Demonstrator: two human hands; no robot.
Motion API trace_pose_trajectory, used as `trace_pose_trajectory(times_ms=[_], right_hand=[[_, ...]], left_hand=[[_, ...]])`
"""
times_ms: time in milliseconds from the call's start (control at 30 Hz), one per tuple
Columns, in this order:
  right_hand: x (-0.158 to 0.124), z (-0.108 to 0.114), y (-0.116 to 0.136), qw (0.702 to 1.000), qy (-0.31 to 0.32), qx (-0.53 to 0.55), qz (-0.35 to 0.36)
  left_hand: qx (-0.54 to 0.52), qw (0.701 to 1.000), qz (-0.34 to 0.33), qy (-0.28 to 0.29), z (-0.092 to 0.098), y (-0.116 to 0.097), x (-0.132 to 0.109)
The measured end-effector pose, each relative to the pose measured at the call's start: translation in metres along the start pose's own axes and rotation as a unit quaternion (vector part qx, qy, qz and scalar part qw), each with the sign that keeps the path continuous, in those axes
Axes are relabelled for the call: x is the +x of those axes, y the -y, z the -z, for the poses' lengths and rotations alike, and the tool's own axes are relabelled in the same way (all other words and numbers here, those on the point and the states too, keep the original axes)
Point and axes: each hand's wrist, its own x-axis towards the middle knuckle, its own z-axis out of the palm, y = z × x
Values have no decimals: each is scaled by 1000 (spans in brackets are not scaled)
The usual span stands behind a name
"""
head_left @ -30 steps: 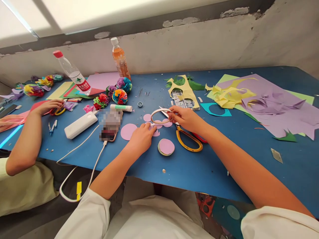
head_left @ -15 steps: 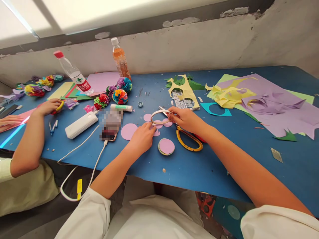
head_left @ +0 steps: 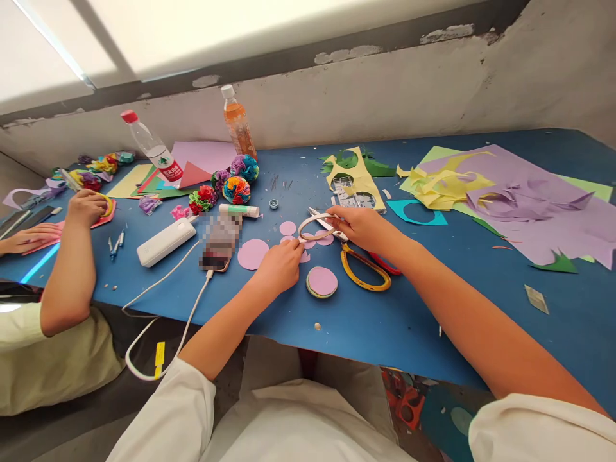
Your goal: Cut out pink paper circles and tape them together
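Observation:
Both my hands hold a narrow ring that looks like a roll of tape (head_left: 302, 226), white outside and brown inside, raised over the table. My left hand (head_left: 282, 264) pinches its near left side, while the fingers of my right hand (head_left: 359, 228) close on its right side. Small purple paper circles (head_left: 287, 228) lie under and around the roll. Scissors (head_left: 364, 283) with yellow and red handles rest beneath my right hand, blades partly covered. A stack of round paper pieces (head_left: 322, 282), purple on top, sits nearer me. Left of my left hand is a larger purple circle (head_left: 253, 254).
A phone (head_left: 220, 240) on a cable, a white power bank (head_left: 166, 242), a glue stick (head_left: 239, 210) and paper flowers (head_left: 237, 190) lie left. Two bottles (head_left: 239, 128) (head_left: 161, 160) stand behind. Paper scraps (head_left: 543, 212) spread right. Another person's hand (head_left: 86, 206) holds scissors at far left.
The view has shifted slightly, moving the left-side objects rightward. My hands keep the roll over the purple circles. The other person's hand has risen, with scissor blades now pointing up.

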Motion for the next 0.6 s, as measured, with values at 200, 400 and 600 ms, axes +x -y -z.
trace_pose_trajectory(times_ms=[200, 400, 600], right_hand=[[2, 8, -6, 998, -7, -54, 3], [0, 16, -4, 996, 9, -89, 6], [-6, 22, 12, 976, 35, -213, 16]], left_hand=[[10, 1000, 0, -1, 0, -1, -1], [12, 1000, 6, -10, -3, -1, 2], [41, 999, 13, -20, -8, -3, 7]])
